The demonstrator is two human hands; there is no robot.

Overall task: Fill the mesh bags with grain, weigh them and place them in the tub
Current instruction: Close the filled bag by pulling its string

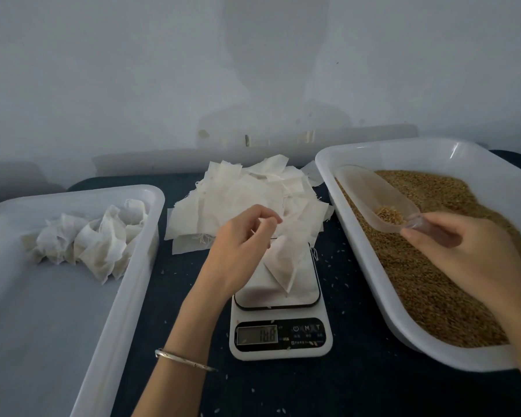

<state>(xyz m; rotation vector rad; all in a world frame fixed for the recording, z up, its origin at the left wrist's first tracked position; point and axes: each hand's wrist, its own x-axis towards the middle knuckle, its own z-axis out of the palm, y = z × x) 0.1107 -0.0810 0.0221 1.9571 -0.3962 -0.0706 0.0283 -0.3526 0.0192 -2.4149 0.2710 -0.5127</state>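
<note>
Both forearms are bare, with no sleeve in view on either one. The left hand [238, 236] is bare: no glove and no ring shows on its fingers [262, 210]. Well back from those fingers, on the left forearm past the wrist, sits a thin silver-coloured bangle [184, 360], a plain narrow band with a slight shine. The right hand [460, 251] is bare too, with nothing worn on its fingers [415, 236] and nothing at the wrist behind them, as far as the forearm shows before the picture's edge.
</note>
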